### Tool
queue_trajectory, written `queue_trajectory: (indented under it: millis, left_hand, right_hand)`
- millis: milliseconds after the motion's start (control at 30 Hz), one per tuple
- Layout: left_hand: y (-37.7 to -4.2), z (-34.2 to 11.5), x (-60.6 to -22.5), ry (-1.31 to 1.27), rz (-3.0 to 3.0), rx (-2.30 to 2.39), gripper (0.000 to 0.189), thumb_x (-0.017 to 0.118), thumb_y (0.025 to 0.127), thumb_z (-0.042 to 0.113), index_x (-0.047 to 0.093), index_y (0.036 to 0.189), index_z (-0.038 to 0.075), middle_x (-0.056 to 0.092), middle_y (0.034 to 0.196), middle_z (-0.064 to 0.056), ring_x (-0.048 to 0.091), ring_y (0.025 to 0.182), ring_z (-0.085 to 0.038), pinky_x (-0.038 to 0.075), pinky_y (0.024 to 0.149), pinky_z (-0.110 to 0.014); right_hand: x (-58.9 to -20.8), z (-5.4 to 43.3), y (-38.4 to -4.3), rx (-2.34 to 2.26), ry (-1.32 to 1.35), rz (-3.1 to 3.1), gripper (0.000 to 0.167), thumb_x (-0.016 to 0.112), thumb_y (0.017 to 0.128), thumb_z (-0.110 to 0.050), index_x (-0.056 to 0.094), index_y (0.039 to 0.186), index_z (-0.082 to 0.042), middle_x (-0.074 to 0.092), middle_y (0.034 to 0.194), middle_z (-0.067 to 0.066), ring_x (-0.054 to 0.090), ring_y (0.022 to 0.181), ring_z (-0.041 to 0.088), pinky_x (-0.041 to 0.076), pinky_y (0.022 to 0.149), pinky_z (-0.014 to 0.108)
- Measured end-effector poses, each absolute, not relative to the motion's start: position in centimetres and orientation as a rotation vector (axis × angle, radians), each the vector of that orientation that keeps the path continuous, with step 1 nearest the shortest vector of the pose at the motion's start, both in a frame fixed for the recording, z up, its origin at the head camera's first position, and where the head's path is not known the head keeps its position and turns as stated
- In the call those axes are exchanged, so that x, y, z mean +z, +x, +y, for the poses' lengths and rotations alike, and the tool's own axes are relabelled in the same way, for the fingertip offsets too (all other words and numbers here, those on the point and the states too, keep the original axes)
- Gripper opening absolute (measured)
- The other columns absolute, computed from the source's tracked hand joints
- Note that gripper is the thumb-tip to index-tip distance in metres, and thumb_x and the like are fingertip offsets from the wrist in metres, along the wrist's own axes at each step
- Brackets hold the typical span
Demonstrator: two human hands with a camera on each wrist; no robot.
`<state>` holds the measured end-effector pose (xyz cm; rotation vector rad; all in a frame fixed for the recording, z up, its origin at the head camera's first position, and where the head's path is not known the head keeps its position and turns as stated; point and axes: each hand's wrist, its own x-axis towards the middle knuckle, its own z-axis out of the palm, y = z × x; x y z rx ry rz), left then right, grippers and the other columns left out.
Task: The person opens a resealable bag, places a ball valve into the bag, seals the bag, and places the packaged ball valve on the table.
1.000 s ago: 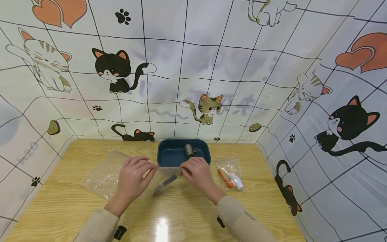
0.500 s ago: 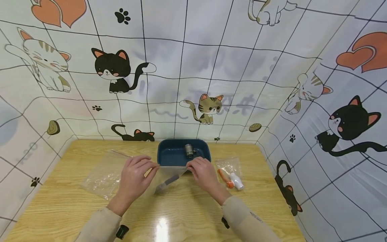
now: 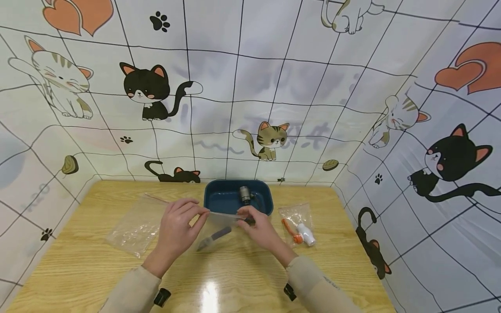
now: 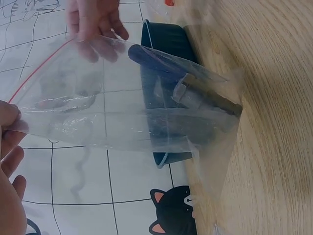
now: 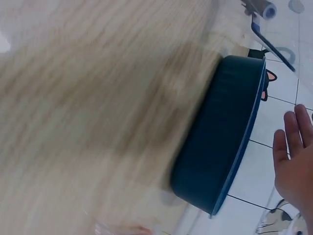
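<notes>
A clear zip bag with a red seal line, seen in the left wrist view, hangs close over the wooden table. My left hand pinches its top edge at one end. At the other end, my right hand touches the edge with thumb and forefinger apart; its other fingers look straight in the right wrist view. Inside the bag, a small tool lies slanted, with a dark blue handle, a pale collar and a brownish flat end.
Behind the hands stands a dark blue tub holding a grey metal cylinder. On the right lies a clear bag containing orange and white plastic pieces. Another clear bag lies flat on the left. Cat-print sheeting borders the table.
My right hand has slid rightward along the bag's top edge, and its thumb and forefinger have spread apart. My left hand has shifted slightly right and up, still pinching the bag.
</notes>
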<state>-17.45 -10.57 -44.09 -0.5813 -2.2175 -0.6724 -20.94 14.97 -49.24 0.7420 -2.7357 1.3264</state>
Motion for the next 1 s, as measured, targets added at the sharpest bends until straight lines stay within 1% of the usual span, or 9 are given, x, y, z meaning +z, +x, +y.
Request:
queue_trajectory:
  millis: [100, 167, 300, 433, 533, 633, 767, 867, 1000]
  left_hand:
    - [-17.5, -10.5, -44.0, -0.584, -2.192, -0.702, 0.006, 0.078, 0.081, 0.019, 0.077, 0.084, 0.013, 0.075, 0.08, 0.0, 0.065, 0.096, -0.021, 0.047, 0.085, -0.041]
    - [-17.5, -10.4, -44.0, -0.595, -2.166, -0.722, 0.006, 0.077, 0.081, 0.019, 0.077, 0.083, 0.013, 0.075, 0.079, 0.0, 0.065, 0.095, -0.02, 0.047, 0.084, -0.04]
    - [-17.5, -10.3, -44.1, -0.627, -2.123, -0.754, 0.005, 0.076, 0.083, 0.019, 0.077, 0.083, 0.013, 0.075, 0.079, 0.001, 0.065, 0.093, -0.02, 0.047, 0.082, -0.039]
    - [-17.5, -10.5, -44.3, -0.627, -2.115, -0.763, 0.005, 0.078, 0.081, 0.018, 0.077, 0.083, 0.013, 0.075, 0.079, 0.0, 0.065, 0.093, -0.021, 0.048, 0.083, -0.04]
    - [-17.5, -11.0, -44.6, -0.607, -2.124, -0.765, 0.006, 0.079, 0.078, 0.016, 0.077, 0.083, 0.013, 0.075, 0.078, 0.0, 0.066, 0.093, -0.021, 0.048, 0.085, -0.041]
    - [-17.4, -11.5, -45.0, -0.596, -2.128, -0.774, 0.007, 0.081, 0.076, 0.016, 0.078, 0.082, 0.014, 0.075, 0.078, 0.001, 0.066, 0.092, -0.022, 0.047, 0.087, -0.04]
    - [-17.4, -11.9, -45.5, -0.588, -2.129, -0.778, 0.007, 0.08, 0.076, 0.016, 0.078, 0.082, 0.015, 0.075, 0.077, 0.002, 0.066, 0.089, -0.022, 0.046, 0.087, -0.041]
    - [-17.3, -12.0, -45.9, -0.569, -2.153, -0.767, 0.006, 0.08, 0.076, 0.017, 0.078, 0.082, 0.015, 0.074, 0.077, 0.001, 0.066, 0.088, -0.022, 0.047, 0.085, -0.042]
    - [-17.2, -12.1, -46.7, -0.544, -2.202, -0.734, 0.007, 0.08, 0.077, 0.017, 0.077, 0.083, 0.016, 0.073, 0.078, 0.002, 0.065, 0.088, -0.021, 0.048, 0.082, -0.045]
  right_hand:
    - [-50.1, 14.7, -20.7, 1.58, 0.679, -2.728, 0.031, 0.067, 0.092, -0.033, 0.063, 0.12, -0.021, 0.067, 0.118, -0.002, 0.063, 0.104, 0.014, 0.052, 0.09, 0.03]
    - [-50.7, 14.6, -20.5, 1.674, 0.667, -2.726, 0.031, 0.067, 0.092, -0.03, 0.066, 0.12, -0.017, 0.068, 0.117, 0.0, 0.064, 0.104, 0.014, 0.052, 0.089, 0.028]
    - [-51.8, 14.0, -20.4, 1.773, 0.77, -2.678, 0.032, 0.06, 0.097, -0.024, 0.066, 0.123, -0.007, 0.068, 0.123, 0.006, 0.063, 0.113, 0.017, 0.051, 0.096, 0.029]
    - [-52.3, 13.6, -20.3, 1.798, 0.824, -2.603, 0.031, 0.055, 0.099, -0.024, 0.067, 0.123, -0.007, 0.067, 0.125, 0.007, 0.063, 0.118, 0.018, 0.051, 0.099, 0.031]
    - [-52.3, 13.5, -20.2, 1.818, 0.787, -2.559, 0.027, 0.055, 0.1, -0.023, 0.07, 0.117, -0.011, 0.07, 0.12, 0.011, 0.065, 0.113, 0.018, 0.052, 0.096, 0.029]
    - [-51.6, 13.4, -20.0, 1.836, 0.767, -2.516, 0.023, 0.055, 0.099, -0.02, 0.073, 0.111, -0.011, 0.071, 0.113, 0.015, 0.067, 0.104, 0.019, 0.053, 0.087, 0.025]
    - [-49.8, 13.3, -19.2, 1.827, 0.74, -2.508, 0.021, 0.056, 0.099, -0.018, 0.074, 0.104, -0.009, 0.072, 0.103, 0.018, 0.063, 0.078, 0.02, 0.048, 0.068, 0.02]
    - [-48.9, 13.4, -19.0, 1.871, 0.703, -2.524, 0.022, 0.055, 0.099, -0.017, 0.073, 0.101, -0.005, 0.071, 0.1, 0.022, 0.065, 0.076, 0.024, 0.053, 0.07, 0.023]
    - [-49.2, 13.8, -19.4, 1.914, 0.62, -2.588, 0.025, 0.055, 0.1, -0.02, 0.072, 0.099, -0.001, 0.072, 0.096, 0.022, 0.07, 0.086, 0.032, 0.059, 0.078, 0.039]
